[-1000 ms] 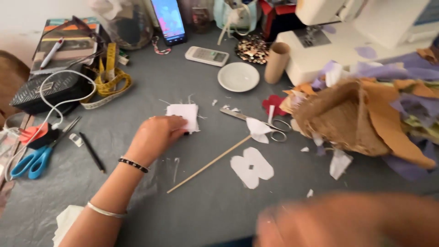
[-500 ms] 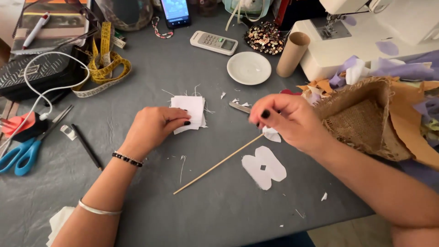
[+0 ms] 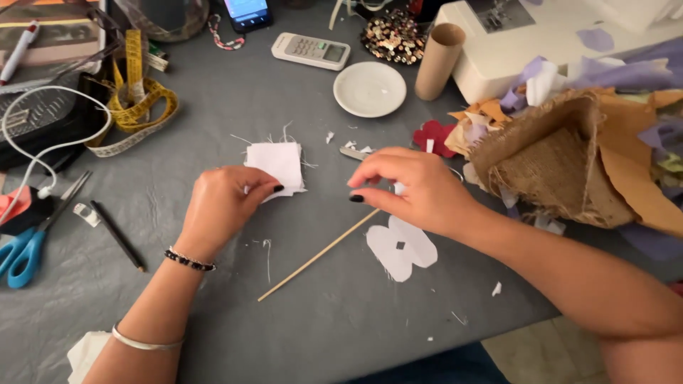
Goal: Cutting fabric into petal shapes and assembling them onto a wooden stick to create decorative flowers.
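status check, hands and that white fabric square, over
Left hand flat on white fabric square, pinning it. Right hand pinched above wooden stick, grip contents hidden. White cutout beside stick, nothing between the hands.

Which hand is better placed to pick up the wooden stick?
Probably the right. The right hand hovers directly over the upper end of the wooden stick, fingertips pinched together just above it. The left hand rests on the white fabric square, off to the side.
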